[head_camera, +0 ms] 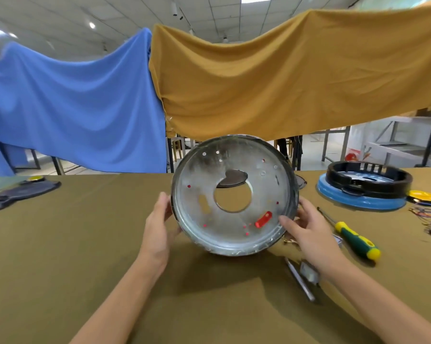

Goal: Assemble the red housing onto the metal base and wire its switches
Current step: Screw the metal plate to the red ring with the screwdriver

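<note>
A round metal base (234, 232), tilted on its edge with its underside toward me, stands at the middle of the table. It has a large central hole and several small holes. Red from the housing behind it shows through a slot (263, 219) and through the small holes. My left hand (160, 219) holds the base's left rim with the fingers wrapped behind it. My right hand (301, 227) grips the right rim, thumb on the metal face. A tangle of coloured wires (425, 216) lies at the far right.
A green-and-yellow screwdriver (353, 238) lies right of my right hand. A metal tool (300, 279) lies under my right forearm. A black ring on a blue disc (363, 187) sits back right, with a yellow dish (424, 196) beside it. Dark parts (18, 194) lie far left.
</note>
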Demonstrator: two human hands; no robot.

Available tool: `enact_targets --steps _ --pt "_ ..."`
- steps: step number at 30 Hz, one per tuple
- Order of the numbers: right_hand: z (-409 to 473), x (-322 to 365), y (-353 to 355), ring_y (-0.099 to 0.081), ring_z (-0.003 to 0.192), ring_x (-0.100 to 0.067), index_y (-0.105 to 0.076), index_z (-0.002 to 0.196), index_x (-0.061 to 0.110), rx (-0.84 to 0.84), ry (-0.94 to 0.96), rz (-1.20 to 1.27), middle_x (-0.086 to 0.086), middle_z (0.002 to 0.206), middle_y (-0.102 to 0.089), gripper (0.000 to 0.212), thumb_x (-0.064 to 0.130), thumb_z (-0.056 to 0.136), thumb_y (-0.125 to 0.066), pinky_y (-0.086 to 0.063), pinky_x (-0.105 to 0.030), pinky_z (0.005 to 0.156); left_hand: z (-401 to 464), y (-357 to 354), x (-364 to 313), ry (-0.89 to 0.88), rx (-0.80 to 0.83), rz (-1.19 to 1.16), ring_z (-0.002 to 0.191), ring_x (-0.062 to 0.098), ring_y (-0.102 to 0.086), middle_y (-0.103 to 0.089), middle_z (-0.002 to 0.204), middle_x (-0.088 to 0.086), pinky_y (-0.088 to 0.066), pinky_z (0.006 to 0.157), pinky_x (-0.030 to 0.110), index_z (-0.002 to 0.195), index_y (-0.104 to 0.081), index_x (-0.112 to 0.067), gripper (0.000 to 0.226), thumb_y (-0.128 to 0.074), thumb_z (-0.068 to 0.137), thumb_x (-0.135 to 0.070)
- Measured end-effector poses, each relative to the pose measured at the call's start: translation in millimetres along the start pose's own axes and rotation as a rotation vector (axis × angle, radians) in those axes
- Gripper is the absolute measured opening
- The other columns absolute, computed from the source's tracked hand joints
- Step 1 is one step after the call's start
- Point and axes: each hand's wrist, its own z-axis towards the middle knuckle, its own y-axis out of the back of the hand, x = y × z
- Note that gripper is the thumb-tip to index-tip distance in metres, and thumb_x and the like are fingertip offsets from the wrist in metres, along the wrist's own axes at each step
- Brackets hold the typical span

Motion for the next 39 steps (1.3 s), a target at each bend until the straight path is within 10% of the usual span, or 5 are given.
enact_targets --steps 4,9,14,39 --pt "1 13 12 -0.063 0.099 0.006 -0.052 0.135 0.048 0.002 0.048 0.071 0.03 0.121 -0.063 0.063 -0.002 0.098 -0.052 -0.053 -0.017 0.078 5 9 -8 0.16 0.194 -0.081 0.126 0.007 -0.053 -0.067 0.128 -0.009 -0.036 0.102 0.049 0.122 -0.069 -0.029 0.09 -0.017 0.076 -0.086" --pt "-5 23 13 -0.054 0.131 -0.017 -0.055 0.137 0.028 0.199 -0.06 0.583 0.003 0.138 -0.061 0.042 0.025 0.101 -0.034 -0.041 -0.043 0.106 1 6 -9 0.139 0.289 -0.039 0.118 0.023 -0.064 -0.069 0.126 0.005 -0.054 0.089 0.044 0.132 -0.059 -0.023 0.066 -0.039 0.089 -0.069" --pt "-9 22 5 -0.049 0.135 -0.015 -0.042 0.148 0.037 0.209 -0.035 0.466 0.007 0.145 -0.054 0.049 0.045 0.1 -0.042 -0.035 -0.049 0.113 -8 -1 -14 0.042 0.408 -0.01 0.133 0.03 -0.051 -0.056 0.142 0.012 -0.033 0.113 0.056 0.148 -0.042 -0.024 0.056 -0.042 0.098 -0.049" --pt "-9 12 7 -0.053 0.131 -0.01 -0.043 0.146 0.039 0.255 0.03 0.359 0.015 0.142 -0.056 0.053 0.015 0.099 -0.049 -0.035 -0.046 0.114 5 18 -11 0.089 0.514 -0.137 0.117 0.037 -0.062 -0.062 0.135 0.008 -0.051 0.099 0.054 0.146 -0.043 -0.036 0.06 -0.041 0.093 -0.007"
